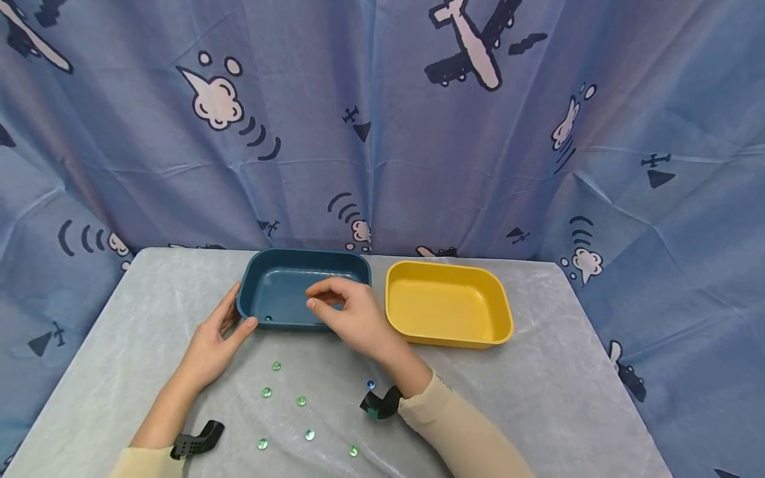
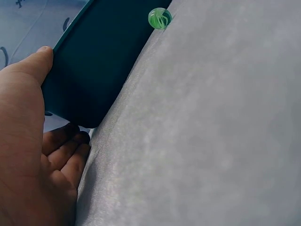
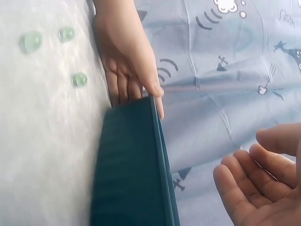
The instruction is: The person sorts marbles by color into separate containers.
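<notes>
A dark blue rectangular box [image 1: 281, 299] stands at the back left of the table, one small marble [image 1: 268, 318] inside by its front wall. My left hand [image 1: 212, 345] holds the box's left end, thumb at the front corner and fingers along the side. Over the right part of the box is my right hand [image 1: 349, 318], fingers loosely bent and apart from the thumb. In the right wrist view, nothing shows between those fingers [image 3: 244, 181]. Several clear marbles with green swirls, such as this green marble [image 1: 301, 401], lie in front of the box.
A yellow box [image 1: 448, 305] stands right of the blue one, with bare floor inside. One blue marble [image 1: 371, 384] lies near the right wrist. Grey cloth [image 1: 574, 398] covers the table, and a patterned blue curtain [image 1: 418, 166] hangs behind it.
</notes>
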A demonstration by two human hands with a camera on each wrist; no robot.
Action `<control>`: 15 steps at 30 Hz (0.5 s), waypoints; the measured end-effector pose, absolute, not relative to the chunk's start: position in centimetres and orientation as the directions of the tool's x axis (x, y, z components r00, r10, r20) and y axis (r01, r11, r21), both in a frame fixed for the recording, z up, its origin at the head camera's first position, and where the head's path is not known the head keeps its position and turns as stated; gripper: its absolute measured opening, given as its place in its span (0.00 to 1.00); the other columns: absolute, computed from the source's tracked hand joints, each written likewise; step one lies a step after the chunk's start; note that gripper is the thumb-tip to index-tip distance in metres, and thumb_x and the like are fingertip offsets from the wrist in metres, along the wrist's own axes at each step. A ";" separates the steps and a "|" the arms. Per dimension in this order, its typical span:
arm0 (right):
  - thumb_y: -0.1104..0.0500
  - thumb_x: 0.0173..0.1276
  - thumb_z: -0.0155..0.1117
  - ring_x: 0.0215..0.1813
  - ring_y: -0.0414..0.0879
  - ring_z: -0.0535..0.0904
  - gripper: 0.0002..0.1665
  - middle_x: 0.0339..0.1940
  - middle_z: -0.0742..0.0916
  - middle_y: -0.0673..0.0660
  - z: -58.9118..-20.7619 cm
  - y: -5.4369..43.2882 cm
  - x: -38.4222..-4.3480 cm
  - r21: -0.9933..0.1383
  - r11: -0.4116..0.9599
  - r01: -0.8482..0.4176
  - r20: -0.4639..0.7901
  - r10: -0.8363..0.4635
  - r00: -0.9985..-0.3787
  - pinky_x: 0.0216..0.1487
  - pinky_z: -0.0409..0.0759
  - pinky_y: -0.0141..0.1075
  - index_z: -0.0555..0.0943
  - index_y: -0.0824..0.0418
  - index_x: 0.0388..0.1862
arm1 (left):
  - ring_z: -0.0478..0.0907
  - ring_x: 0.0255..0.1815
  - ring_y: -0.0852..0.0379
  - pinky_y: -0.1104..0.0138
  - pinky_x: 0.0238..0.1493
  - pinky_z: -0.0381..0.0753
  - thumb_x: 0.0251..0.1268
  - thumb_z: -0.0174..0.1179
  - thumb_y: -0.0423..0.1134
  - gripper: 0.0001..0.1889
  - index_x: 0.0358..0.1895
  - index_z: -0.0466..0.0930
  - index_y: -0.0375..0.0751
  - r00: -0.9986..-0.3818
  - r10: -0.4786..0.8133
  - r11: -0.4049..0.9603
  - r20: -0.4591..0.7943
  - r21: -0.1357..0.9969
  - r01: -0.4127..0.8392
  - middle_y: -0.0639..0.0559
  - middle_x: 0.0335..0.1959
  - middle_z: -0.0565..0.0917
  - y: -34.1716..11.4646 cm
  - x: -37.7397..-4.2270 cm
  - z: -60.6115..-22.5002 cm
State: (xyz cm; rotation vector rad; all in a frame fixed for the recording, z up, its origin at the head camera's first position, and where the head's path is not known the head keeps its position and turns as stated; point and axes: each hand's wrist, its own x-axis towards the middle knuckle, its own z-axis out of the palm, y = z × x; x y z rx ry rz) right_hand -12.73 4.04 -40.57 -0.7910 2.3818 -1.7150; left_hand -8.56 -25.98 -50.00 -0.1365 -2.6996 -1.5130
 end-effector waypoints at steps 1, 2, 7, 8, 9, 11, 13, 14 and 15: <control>0.56 0.81 0.71 0.51 0.38 0.89 0.10 0.52 0.92 0.49 -40.5 3.9 -12.5 -0.906 0.233 -0.352 0.211 -0.472 -0.856 0.53 0.90 0.42 0.91 0.55 0.56 | 0.68 0.80 0.28 0.36 0.74 0.70 0.85 0.63 0.49 0.45 0.92 0.47 0.53 -0.995 0.056 0.519 0.080 0.850 0.097 0.32 0.85 0.63 -26.0 -8.6 -50.0; 0.56 0.81 0.71 0.51 0.38 0.89 0.10 0.52 0.92 0.49 -40.5 3.9 -12.3 -0.905 0.232 -0.356 0.211 -0.482 -0.851 0.54 0.90 0.42 0.91 0.55 0.56 | 0.68 0.80 0.28 0.36 0.74 0.70 0.85 0.63 0.49 0.45 0.92 0.46 0.53 -0.995 0.056 0.518 0.077 0.850 0.095 0.32 0.85 0.63 -25.9 -8.6 -50.1; 0.58 0.81 0.71 0.52 0.38 0.89 0.10 0.51 0.92 0.48 -40.8 3.5 -11.4 -0.898 0.210 -0.387 0.224 -0.538 -0.813 0.56 0.89 0.41 0.91 0.57 0.56 | 0.67 0.80 0.28 0.36 0.75 0.70 0.85 0.63 0.50 0.45 0.92 0.46 0.53 -0.996 0.055 0.514 0.077 0.853 0.094 0.32 0.85 0.63 -25.9 -8.7 -50.3; 0.58 0.81 0.71 0.52 0.37 0.89 0.10 0.51 0.92 0.48 -40.9 3.5 -11.2 -0.897 0.205 -0.391 0.226 -0.548 -0.806 0.57 0.89 0.40 0.91 0.58 0.56 | 0.67 0.80 0.28 0.36 0.75 0.70 0.85 0.63 0.50 0.45 0.92 0.46 0.52 -0.995 0.055 0.514 0.079 0.852 0.096 0.32 0.85 0.63 -25.9 -8.8 -50.3; 0.59 0.81 0.71 0.52 0.37 0.88 0.10 0.51 0.92 0.49 -40.9 3.5 -11.0 -0.894 0.203 -0.399 0.228 -0.559 -0.797 0.57 0.89 0.39 0.91 0.58 0.56 | 0.67 0.80 0.28 0.36 0.75 0.70 0.85 0.63 0.50 0.45 0.92 0.46 0.52 -0.995 0.054 0.513 0.082 0.853 0.098 0.32 0.85 0.63 -25.9 -8.8 -50.3; 0.59 0.81 0.71 0.51 0.36 0.88 0.09 0.50 0.92 0.50 -41.1 3.6 -10.5 -0.889 0.202 -0.412 0.228 -0.584 -0.779 0.56 0.88 0.37 0.91 0.57 0.55 | 0.67 0.81 0.28 0.36 0.75 0.70 0.85 0.63 0.50 0.45 0.92 0.46 0.52 -0.995 0.054 0.514 0.083 0.852 0.099 0.32 0.85 0.63 -26.0 -8.8 -50.3; 0.59 0.80 0.71 0.51 0.35 0.87 0.09 0.50 0.92 0.51 -41.2 3.9 -10.0 -0.881 0.210 -0.425 0.224 -0.607 -0.763 0.55 0.88 0.37 0.91 0.57 0.55 | 0.67 0.80 0.28 0.36 0.74 0.70 0.85 0.63 0.50 0.45 0.92 0.46 0.51 -0.995 0.053 0.518 0.086 0.849 0.101 0.31 0.85 0.63 -26.0 -8.8 -50.4; 0.59 0.81 0.71 0.51 0.34 0.87 0.09 0.50 0.92 0.51 -41.2 4.1 -9.7 -0.878 0.214 -0.428 0.218 -0.617 -0.756 0.56 0.88 0.37 0.91 0.57 0.55 | 0.67 0.80 0.28 0.36 0.74 0.70 0.85 0.63 0.50 0.45 0.92 0.46 0.51 -0.995 0.054 0.519 0.087 0.848 0.102 0.31 0.84 0.63 -26.0 -8.8 -50.4; 0.58 0.81 0.71 0.50 0.34 0.87 0.09 0.49 0.92 0.50 -41.3 4.3 -9.4 -0.875 0.221 -0.430 0.210 -0.627 -0.750 0.56 0.88 0.38 0.91 0.56 0.54 | 0.67 0.80 0.28 0.36 0.74 0.70 0.85 0.63 0.50 0.45 0.92 0.46 0.51 -0.995 0.055 0.520 0.085 0.848 0.102 0.31 0.84 0.63 -26.1 -8.8 -50.4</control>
